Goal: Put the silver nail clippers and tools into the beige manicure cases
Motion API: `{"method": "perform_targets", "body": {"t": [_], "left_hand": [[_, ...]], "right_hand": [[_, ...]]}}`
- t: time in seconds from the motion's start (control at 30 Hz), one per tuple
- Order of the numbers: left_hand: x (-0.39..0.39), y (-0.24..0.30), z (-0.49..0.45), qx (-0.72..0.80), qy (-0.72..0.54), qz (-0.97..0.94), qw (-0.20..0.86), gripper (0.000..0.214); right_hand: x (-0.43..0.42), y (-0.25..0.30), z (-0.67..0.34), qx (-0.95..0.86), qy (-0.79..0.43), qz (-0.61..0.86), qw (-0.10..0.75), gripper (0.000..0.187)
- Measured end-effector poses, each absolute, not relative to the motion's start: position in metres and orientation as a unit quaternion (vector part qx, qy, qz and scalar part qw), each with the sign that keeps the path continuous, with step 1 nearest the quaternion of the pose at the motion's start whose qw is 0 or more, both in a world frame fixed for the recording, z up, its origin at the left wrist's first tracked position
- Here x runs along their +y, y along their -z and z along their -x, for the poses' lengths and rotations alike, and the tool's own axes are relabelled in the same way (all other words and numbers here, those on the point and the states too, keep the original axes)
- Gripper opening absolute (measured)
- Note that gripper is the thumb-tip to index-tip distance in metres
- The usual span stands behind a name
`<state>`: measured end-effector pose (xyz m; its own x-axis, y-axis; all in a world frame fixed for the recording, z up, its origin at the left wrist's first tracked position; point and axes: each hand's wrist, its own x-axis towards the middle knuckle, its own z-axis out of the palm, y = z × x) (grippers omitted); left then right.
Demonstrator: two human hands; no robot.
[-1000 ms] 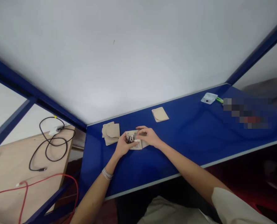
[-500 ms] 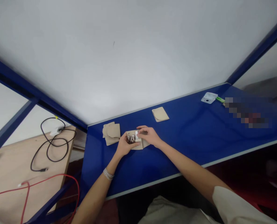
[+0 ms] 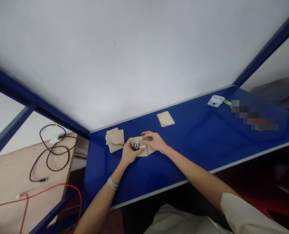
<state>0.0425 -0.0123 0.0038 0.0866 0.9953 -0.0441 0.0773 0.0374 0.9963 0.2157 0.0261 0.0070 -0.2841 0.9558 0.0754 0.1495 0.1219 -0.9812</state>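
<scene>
An opened beige folding case [image 3: 150,150] lies on the blue table, its flap spread to the right. Several shiny metal tools [image 3: 135,145], too small to name surely, sit in its left part. My left hand [image 3: 128,154] is closed round the case's left side, thumb across its lower edge. At the case's upper right, my right hand [image 3: 156,143] pinches a small white piece [image 3: 141,139] between thumb and fingers. Those fingers partly cover the piece, so its kind does not show.
Beside my left hand lies a stack of beige cases [image 3: 117,139]. A single closed beige case [image 3: 165,119] rests farther back. At the far right are a white packet [image 3: 216,101] and a green item [image 3: 227,102]. Black cable [image 3: 48,156] and red cable [image 3: 50,188] lie left.
The view has shifted slightly. Less of the white piece shows beside my right fingers, which stay at the case. My left hand keeps its hold.
</scene>
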Motion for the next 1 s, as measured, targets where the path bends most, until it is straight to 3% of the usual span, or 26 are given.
{"method": "perform_targets", "body": {"t": [1.0], "left_hand": [[-0.0121,-0.002,-0.0439,0.515,-0.43,-0.549,0.499,0.056]], "right_hand": [[0.0273,-0.011,-0.2183,-0.639,-0.507,0.431,0.385,0.01]]}}
